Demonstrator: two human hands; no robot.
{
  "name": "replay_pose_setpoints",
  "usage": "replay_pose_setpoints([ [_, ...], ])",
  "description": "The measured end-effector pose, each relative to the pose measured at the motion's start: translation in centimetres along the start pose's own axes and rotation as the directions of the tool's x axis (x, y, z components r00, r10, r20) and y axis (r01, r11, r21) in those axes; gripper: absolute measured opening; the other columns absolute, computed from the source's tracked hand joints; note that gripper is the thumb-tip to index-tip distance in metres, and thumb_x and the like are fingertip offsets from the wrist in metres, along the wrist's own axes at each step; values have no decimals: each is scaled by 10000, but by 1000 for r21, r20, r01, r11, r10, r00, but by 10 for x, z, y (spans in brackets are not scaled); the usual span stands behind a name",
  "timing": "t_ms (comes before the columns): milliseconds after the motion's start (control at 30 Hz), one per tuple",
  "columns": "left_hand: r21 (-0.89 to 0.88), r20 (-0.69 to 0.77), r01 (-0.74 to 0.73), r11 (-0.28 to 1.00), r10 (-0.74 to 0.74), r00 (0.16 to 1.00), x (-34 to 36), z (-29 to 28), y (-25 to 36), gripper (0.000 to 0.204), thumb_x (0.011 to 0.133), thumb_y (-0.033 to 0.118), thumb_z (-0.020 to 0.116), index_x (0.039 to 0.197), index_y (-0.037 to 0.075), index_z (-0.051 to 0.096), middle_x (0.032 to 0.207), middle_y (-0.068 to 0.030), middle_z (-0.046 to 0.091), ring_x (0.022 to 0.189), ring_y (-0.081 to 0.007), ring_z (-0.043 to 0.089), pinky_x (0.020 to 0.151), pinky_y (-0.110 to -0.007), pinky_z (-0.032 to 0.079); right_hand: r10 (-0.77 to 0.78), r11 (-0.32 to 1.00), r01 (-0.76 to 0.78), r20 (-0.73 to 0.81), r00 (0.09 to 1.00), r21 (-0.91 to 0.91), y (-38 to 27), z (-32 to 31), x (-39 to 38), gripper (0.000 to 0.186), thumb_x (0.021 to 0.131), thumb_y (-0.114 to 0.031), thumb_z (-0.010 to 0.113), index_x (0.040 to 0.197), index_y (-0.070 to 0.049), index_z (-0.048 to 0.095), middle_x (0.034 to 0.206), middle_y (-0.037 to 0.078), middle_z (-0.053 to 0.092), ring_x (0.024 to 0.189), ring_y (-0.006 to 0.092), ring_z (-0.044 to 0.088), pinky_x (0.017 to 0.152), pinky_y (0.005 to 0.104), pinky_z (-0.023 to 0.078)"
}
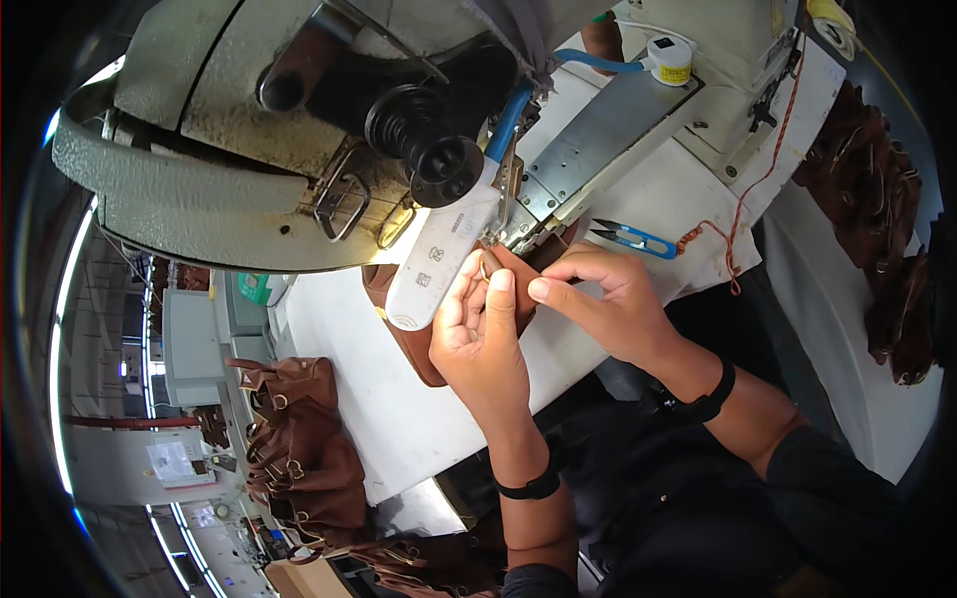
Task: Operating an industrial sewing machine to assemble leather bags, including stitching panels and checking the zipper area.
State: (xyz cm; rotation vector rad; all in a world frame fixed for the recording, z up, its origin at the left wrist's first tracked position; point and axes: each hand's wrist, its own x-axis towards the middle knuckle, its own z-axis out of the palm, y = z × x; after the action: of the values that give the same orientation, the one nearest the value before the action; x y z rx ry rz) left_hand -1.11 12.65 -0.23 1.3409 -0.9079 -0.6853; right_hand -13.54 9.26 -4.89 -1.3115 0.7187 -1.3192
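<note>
My left hand (478,334) is closed on a small brown piece with metal (488,265), just below the presser foot of a large sewing machine (219,140). My right hand (613,314) pinches at the end of a brown leather strip (522,279) to the right of it. Behind both hands, more brown leather (409,354) lies on the white work surface, partly under a pale plastic arm (429,269) of the machine. Blue-handled thread snips (646,242) lie right of the needle area, beside a twisted orange cord (736,209).
Piles of brown leather bags with metal rings hang or lie at the lower left (299,439) and far right (867,229). The white table (364,439) runs under the machine. A steel plate (598,140) and blue tube (608,62) are at the back.
</note>
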Motion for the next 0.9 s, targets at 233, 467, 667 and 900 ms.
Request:
replay_pose_setpoints([
  [233,28,-17,-33,999,34,999,1,-2,0,289,995,57,677,1249,-80,652,1079,-71,708,935,-76,649,813,-190,505,-12,1000,11,-50,999,-24,-4,4,0,146,917,-120,746,923,26,743,821,97,719,773,166,654,731,309,504],
  [467,-23,52,-19,1000,20,998,5,-5,4,306,999,56,673,1266,-91,643,1098,-83,714,939,-79,650,832,-201,511,-26,1000,24,-70,997,-19,-11,7,2,146,907,-114,751,924,30,738,830,97,722,791,164,664,727,306,506],
  [667,-35,77,-10,999,13,997,9,-3,4,338,1005,60,669,1301,-99,627,1088,-79,710,925,-74,644,816,-195,509,-29,999,28,-82,996,-18,-11,9,8,125,894,-93,745,907,31,733,821,95,726,780,165,674,719,307,506],
  [900,81,54,-154,985,150,987,35,-16,-26,326,1024,101,660,1278,-100,623,1054,-63,701,867,-58,632,732,-173,500,-55,993,41,-122,991,-112,-15,18,23,131,866,-102,739,858,29,736,776,106,729,694,184,671,664,313,500],
])
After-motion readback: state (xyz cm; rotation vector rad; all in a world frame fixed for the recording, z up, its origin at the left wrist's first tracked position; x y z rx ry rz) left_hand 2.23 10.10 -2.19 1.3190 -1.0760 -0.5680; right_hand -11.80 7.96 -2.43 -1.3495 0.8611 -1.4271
